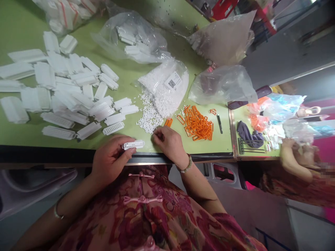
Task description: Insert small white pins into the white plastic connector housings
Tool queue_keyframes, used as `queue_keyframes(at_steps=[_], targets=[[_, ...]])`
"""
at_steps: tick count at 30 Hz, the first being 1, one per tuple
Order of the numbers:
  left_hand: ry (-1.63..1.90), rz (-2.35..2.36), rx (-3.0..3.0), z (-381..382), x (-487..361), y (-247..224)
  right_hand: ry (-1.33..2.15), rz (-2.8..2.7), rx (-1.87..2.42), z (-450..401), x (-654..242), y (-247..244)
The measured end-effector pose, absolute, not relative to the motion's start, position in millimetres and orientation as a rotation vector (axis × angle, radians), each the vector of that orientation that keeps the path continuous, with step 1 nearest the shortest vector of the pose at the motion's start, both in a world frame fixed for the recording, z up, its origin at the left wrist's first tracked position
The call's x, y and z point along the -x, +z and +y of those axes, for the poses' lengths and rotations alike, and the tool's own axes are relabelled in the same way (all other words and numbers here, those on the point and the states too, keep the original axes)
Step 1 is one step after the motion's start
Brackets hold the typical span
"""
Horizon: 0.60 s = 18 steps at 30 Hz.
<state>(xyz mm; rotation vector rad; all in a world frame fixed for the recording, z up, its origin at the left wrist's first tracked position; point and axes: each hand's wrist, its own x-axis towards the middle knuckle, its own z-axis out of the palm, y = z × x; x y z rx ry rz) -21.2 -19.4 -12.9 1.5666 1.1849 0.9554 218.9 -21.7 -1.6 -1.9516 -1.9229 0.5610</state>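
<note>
My left hand (111, 162) holds a white plastic connector housing (133, 144) at the table's front edge, with the thumb across it. My right hand (167, 143) rests on the green tabletop (157, 146), its fingertips at the edge of a heap of tiny white plastic pins (150, 118). Whether those fingers pinch a pin, I cannot tell. Many more pins fill a clear bag with a QR label (167, 89). Several similar white housings (78, 101) lie in a loose spread to the left of both hands. Orange plastic frames (197, 123) lie piled to the right of my right hand.
Clear plastic bags (222, 85) crowd the far side of the table, one holding white housings (131, 36). A black marker (220, 123) lies beyond the orange pile. To the right, a co-worker's arm (294, 162) reaches over a neighbouring table with coloured bags and a dark cloth (247, 135).
</note>
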Motion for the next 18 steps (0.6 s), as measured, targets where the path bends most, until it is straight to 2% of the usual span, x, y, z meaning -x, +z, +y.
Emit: queue_keyframes(at_steps=[8,14,18], targets=[[0.957,1.183,-1.543,-20.5,21.5,-15.2,0.691,-1.947,1.749,-28.0,-222.8,1.1],[0.958,1.165,-1.548,-20.0,21.1,-14.9,0.835,-1.842,1.402,-33.9,-211.2,21.3],[0.939,1.179,-1.567,-19.4,20.3,-15.4,0.847,-1.904,1.371,-33.5,-199.9,31.7]])
